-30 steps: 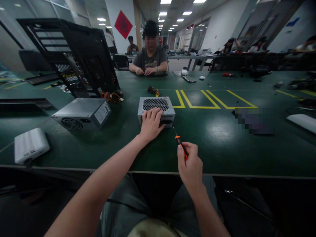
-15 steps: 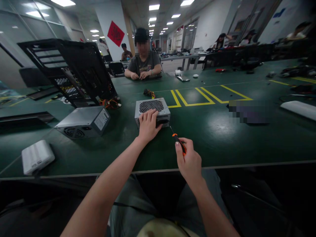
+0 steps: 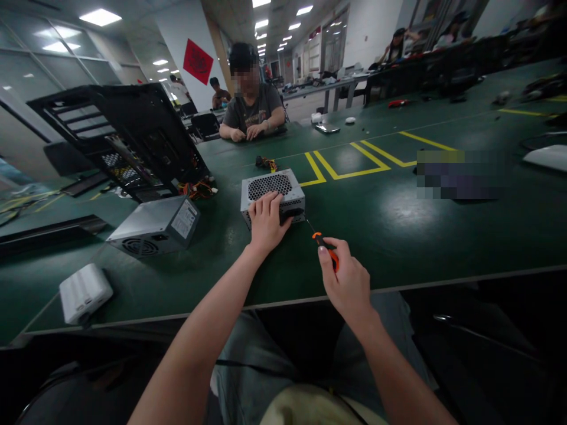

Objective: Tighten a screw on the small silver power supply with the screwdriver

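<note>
A grey metal power supply box point(image 3: 274, 184) with a honeycomb vent on top stands on the green table. My left hand point(image 3: 268, 221) lies over its near side, fingers on the top edge and thumb along the front, gripping the box. My right hand point(image 3: 345, 274) is closed round a black and orange screwdriver point(image 3: 318, 237). The screwdriver's thin shaft points up and left to the box's front right corner; whether its tip touches cannot be made out. Behind the box lies a bundle of coloured cables point(image 3: 266, 163).
Left stand an open black computer case point(image 3: 150, 136), a second power supply point(image 3: 155, 227) and a white power bank point(image 3: 85, 293). A person point(image 3: 254, 109) sits across the table point(image 3: 248, 277). A phone point(image 3: 328, 128) lies farther back, a blurred item point(image 3: 460, 177) at right.
The whole view has tilted and shifted slightly. My left hand remains on the box, and my right hand still holds the screwdriver at the box's right corner.
</note>
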Motion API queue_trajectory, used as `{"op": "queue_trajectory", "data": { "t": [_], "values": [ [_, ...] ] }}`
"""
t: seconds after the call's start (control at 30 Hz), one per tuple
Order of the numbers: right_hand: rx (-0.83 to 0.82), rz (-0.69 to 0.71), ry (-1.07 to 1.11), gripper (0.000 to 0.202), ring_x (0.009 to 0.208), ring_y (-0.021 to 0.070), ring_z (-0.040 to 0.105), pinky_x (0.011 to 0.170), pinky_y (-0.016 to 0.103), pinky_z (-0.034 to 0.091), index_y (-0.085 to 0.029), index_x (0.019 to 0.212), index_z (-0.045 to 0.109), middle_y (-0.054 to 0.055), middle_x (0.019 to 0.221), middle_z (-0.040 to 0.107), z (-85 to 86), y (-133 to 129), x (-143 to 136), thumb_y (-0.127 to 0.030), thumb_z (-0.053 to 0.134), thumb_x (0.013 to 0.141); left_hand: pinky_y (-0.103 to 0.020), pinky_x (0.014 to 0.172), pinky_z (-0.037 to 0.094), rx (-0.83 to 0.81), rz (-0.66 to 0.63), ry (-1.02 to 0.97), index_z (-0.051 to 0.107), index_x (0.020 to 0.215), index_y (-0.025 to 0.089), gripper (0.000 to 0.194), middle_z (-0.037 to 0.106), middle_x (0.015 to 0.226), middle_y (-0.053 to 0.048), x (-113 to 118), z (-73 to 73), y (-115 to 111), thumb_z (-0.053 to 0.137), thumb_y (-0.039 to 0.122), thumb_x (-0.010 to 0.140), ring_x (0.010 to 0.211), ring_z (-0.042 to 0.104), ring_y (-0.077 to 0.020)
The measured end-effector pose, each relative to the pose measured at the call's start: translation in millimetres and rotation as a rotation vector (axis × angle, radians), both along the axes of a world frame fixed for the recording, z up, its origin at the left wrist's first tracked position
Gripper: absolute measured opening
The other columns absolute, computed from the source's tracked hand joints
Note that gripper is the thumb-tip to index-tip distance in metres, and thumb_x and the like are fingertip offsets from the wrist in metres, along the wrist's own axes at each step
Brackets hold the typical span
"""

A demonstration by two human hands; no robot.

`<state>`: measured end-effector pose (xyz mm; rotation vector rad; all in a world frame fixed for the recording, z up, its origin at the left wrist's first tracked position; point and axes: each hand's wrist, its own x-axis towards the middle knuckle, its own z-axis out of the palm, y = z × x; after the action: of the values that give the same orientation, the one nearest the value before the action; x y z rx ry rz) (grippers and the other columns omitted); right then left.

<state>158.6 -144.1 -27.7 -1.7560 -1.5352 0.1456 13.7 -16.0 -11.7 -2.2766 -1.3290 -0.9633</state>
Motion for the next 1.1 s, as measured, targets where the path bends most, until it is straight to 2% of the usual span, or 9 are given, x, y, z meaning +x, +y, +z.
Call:
{"op": "queue_trajectory", "data": {
  "t": [0.23,0.33,0.43,0.53,0.67,0.77,0.97,1.1],
  "values": [
    [0.186,0.051,-0.158,0.025,0.077,0.0198,0.052,0.069,0.030,0.039,-0.020,0.103,0.056,0.006,0.084,0.059,-5.7,2.7,2.0,-0.026,0.043,0.084,-0.042,0.096,0.026,-0.002,0.016,-0.006,0.041,0.118,0.020,0.051,0.046,0.126,-0.010,0.0,-1.0,0.4,0.060,0.032,0.072,0.118,0.037,-0.0265],
    [0.157,0.015,-0.089,0.030,0.077,0.0198,0.053,0.070,0.031,0.040,-0.019,0.107,0.053,0.006,0.085,0.059,-3.7,2.8,0.5,-0.035,0.046,0.083,-0.042,0.097,0.026,-0.002,0.015,-0.006,0.041,0.118,0.019,0.051,0.047,0.126,-0.010,-0.7,-0.5,-0.5,0.060,0.033,0.073,0.118,0.037,-0.0268],
    [0.061,-0.007,0.016,0.038,0.068,0.0187,0.055,0.063,0.030,0.039,-0.018,0.109,0.049,0.004,0.079,0.061,-0.5,0.6,-1.1,-0.045,0.041,0.084,-0.042,0.097,0.026,-0.002,0.010,-0.004,0.041,0.119,0.019,0.050,0.046,0.127,-0.010,-1.8,0.6,-1.7,0.059,0.032,0.074,0.119,0.037,-0.0265],
    [0.019,0.013,0.004,0.033,0.063,0.0181,0.056,0.060,0.029,0.037,-0.018,0.106,0.051,0.003,0.075,0.062,-0.4,-1.2,-1.3,-0.040,0.033,0.089,-0.042,0.097,0.026,-0.003,0.004,-0.001,0.041,0.119,0.019,0.050,0.046,0.127,-0.010,-2.9,1.5,-2.2,0.059,0.031,0.074,0.120,0.036,-0.0259],
    [0.172,0.038,-0.113,0.027,0.074,0.0183,0.056,0.069,0.030,0.038,-0.018,0.105,0.054,0.005,0.084,0.062,-5.6,1.1,-0.2,-0.030,0.040,0.086,-0.042,0.097,0.027,0.001,0.004,0.002,0.041,0.119,0.019,0.050,0.047,0.126,-0.010,-3.8,2.0,-2.3,0.059,0.031,0.074,0.120,0.037,-0.0256],
    [0.238,0.033,-0.179,0.025,0.077,0.0193,0.054,0.071,0.032,0.039,-0.020,0.103,0.057,0.006,0.083,0.060,-7.2,3.5,-0.2,-0.026,0.043,0.083,-0.042,0.097,0.028,0.008,-0.004,0.000,0.041,0.119,0.019,0.050,0.047,0.126,-0.011,-4.4,2.3,-2.8,0.059,0.030,0.074,0.120,0.037,-0.0255],
    [0.150,0.000,-0.035,0.036,0.073,0.0203,0.057,0.068,0.033,0.040,-0.017,0.110,0.050,0.006,0.083,0.061,0.3,0.5,-3.0,-0.041,0.042,0.084,-0.043,0.097,0.028,0.018,-0.014,-0.009,0.041,0.120,0.019,0.050,0.048,0.126,-0.012,-4.7,3.2,-3.8,0.059,0.028,0.074,0.120,0.038,-0.0258],
    [0.043,0.017,0.030,0.034,0.065,0.0195,0.056,0.062,0.031,0.039,-0.019,0.110,0.047,0.003,0.074,0.062,1.9,-2.7,-2.9,-0.040,0.031,0.088,-0.042,0.098,0.027,0.016,-0.013,0.013,0.041,0.121,0.018,0.049,0.047,0.126,-0.012,-5.7,3.5,-4.4,0.057,0.029,0.075,0.121,0.037,-0.0253]
  ]
}}
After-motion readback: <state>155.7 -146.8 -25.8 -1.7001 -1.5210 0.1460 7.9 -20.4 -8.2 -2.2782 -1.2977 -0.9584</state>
